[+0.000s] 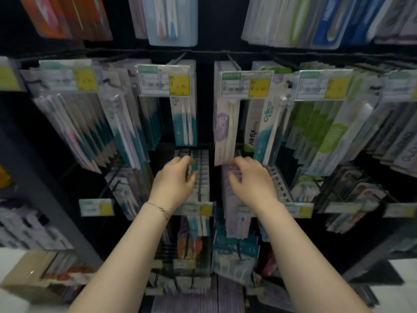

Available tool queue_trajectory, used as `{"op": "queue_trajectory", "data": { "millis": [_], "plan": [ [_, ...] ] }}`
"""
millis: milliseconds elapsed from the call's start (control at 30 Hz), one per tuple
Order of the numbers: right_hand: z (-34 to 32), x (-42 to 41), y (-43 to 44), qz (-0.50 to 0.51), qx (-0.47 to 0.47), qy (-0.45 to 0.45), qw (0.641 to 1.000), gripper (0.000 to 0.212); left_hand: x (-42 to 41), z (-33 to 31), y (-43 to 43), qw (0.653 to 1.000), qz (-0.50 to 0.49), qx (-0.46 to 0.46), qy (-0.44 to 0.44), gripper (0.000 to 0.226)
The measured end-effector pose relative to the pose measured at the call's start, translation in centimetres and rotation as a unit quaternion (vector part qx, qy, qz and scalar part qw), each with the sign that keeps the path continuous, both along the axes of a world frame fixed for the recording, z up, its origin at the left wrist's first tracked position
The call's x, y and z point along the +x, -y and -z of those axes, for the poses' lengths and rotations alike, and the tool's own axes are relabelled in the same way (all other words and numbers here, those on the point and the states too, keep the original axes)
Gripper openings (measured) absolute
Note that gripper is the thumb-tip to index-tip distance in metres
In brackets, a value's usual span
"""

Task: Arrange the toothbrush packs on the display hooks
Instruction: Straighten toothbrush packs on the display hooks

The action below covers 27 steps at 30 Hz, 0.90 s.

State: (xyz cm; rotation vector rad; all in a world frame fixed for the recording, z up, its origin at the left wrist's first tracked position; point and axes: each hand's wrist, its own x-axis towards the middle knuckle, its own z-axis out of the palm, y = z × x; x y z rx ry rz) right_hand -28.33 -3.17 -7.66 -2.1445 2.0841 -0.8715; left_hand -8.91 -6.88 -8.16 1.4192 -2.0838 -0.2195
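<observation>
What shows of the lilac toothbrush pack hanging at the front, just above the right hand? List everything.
The lilac toothbrush pack is a tall, narrow card, pale purple and white, printed with a large white character. A clear blister on it holds a white toothbrush, head up. It hangs frontmost in its row on the middle tier, right of the dark centre gap, and is slightly tilted. A price tag covers its top. Its lower edge ends beside the right hand; blur hides whether the fingers touch it.
</observation>
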Motion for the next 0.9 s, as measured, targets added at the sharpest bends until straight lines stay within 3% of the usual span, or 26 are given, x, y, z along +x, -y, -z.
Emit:
{"op": "queue_trajectory", "data": {
  "millis": [133,400,733,900],
  "plan": [
    [0.9,0.3,-1.5,-0.024,-0.017,-0.020,0.999,0.023,1.1,0.8,-2.1,0.997,-0.038,-0.018,0.062,0.023],
    [4.0,1.0,-4.8,-0.070,-0.109,-0.078,0.988,0.012,3.0,3.6,-6.9,0.991,-0.077,-0.069,0.089,0.019],
    [8.3,5.4,-7.7,-0.157,-0.077,-0.105,0.979,0.011,5.7,8.0,-11.1,0.982,-0.102,-0.054,0.148,0.017],
    [10.5,9.5,-7.8,-0.211,-0.028,-0.124,0.969,0.015,8.6,9.8,-10.8,0.974,-0.120,0.005,0.194,0.013]
  ]
}}
